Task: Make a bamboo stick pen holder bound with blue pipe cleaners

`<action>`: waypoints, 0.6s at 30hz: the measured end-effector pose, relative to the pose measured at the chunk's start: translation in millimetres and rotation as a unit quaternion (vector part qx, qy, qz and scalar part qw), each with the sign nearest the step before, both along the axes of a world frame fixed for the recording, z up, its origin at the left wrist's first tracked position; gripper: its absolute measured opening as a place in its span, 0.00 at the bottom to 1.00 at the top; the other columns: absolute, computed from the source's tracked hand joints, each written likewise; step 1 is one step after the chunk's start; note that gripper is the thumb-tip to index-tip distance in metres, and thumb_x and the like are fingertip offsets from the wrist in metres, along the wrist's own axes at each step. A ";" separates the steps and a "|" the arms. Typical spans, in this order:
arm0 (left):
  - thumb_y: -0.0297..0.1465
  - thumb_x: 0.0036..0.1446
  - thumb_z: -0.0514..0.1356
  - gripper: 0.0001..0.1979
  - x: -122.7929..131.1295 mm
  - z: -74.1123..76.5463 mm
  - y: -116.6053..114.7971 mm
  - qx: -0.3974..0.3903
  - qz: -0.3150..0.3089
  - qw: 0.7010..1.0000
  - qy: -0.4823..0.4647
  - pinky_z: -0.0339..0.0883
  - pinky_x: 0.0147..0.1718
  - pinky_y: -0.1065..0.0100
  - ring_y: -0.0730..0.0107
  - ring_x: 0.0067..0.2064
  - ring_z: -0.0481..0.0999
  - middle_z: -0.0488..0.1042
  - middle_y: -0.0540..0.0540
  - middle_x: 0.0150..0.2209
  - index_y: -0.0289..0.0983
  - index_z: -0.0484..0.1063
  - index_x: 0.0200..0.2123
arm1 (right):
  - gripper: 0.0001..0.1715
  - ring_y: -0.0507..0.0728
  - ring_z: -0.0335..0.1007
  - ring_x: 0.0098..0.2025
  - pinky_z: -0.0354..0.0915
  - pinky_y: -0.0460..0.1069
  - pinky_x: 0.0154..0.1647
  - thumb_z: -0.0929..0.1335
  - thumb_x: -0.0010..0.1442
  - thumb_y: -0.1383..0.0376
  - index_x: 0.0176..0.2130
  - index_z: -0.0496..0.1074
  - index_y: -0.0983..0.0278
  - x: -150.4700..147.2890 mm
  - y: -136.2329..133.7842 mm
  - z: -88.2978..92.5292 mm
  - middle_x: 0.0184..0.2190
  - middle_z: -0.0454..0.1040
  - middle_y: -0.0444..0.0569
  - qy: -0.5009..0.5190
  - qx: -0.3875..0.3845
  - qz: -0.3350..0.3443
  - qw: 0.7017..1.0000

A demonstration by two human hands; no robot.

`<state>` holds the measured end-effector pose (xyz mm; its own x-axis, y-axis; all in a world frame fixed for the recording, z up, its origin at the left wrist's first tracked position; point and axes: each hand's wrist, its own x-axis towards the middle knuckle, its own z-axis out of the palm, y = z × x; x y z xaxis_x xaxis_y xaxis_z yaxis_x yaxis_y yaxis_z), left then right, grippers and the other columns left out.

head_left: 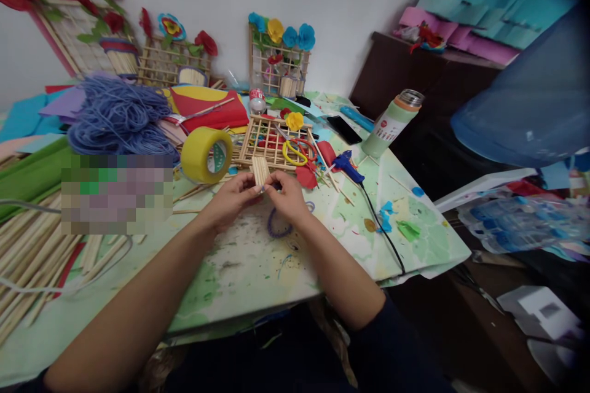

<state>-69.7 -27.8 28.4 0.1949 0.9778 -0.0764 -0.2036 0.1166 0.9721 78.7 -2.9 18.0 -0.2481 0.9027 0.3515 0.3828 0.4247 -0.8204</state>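
Observation:
A small bundle of pale wooden sticks (260, 171), set side by side, is held upright between both hands over the middle of the table. My left hand (233, 198) pinches its left side and my right hand (286, 196) its lower right side. Something small and blue shows at the fingertips by the bundle's lower end; I cannot make it out. A blue-purple cord (274, 230) lies in a loop on the table below my right hand. Just beyond the hands lies a stick lattice (262, 142) with a yellow paper flower (294, 121) and scissors (295, 152) on it.
Yellow tape (203, 155), a heap of blue cord (120, 113) and loose sticks (37, 264) lie left. To the right are a blue glue gun (349, 167) with black cable, a phone (345, 129) and a green bottle (389, 126). Decorated lattices (281, 61) lean on the wall.

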 end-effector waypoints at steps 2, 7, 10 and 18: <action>0.36 0.43 0.69 0.19 0.4 0.5 0.3 0.000 0.008 1.000 -0.004 0.64 0.38 0.68 0.67 0.41 0.70 0.72 0.46 0.41 0.37 0.74 0.39 | 0.04 0.53 0.62 0.30 0.58 0.47 0.33 0.65 0.52 0.69 0.26 0.64 0.63 0.6 1.1 -0.3 0.25 0.67 0.42 0.005 -0.008 0.004 1.000; 0.33 0.40 0.71 0.18 1.9 -3.5 4.5 0.020 0.006 0.999 -0.029 0.62 0.40 0.69 0.69 0.40 0.70 0.74 0.47 0.38 0.36 0.75 0.37 | 0.03 0.53 0.62 0.30 0.58 0.47 0.33 0.64 0.51 0.69 0.27 0.65 0.63 1.4 2.4 -2.3 0.25 0.67 0.42 0.027 -0.011 0.013 0.999; 0.31 0.40 0.71 0.19 3.2 -6.2 5.9 0.022 0.007 0.999 -0.044 0.61 0.44 0.68 0.68 0.43 0.71 0.75 0.46 0.39 0.35 0.74 0.39 | 0.02 0.53 0.62 0.30 0.58 0.47 0.33 0.64 0.51 0.69 0.27 0.65 0.63 0.7 3.2 -4.5 0.26 0.67 0.42 0.041 -0.016 0.010 0.999; 0.31 0.47 0.68 0.16 1.8 -7.2 6.4 -0.013 0.014 0.995 -0.095 0.64 0.39 0.69 0.70 0.38 0.72 0.75 0.44 0.40 0.34 0.75 0.41 | 0.02 0.52 0.62 0.30 0.58 0.47 0.33 0.64 0.51 0.69 0.27 0.64 0.63 1.1 3.9 -5.4 0.26 0.67 0.42 0.074 -0.029 0.015 0.997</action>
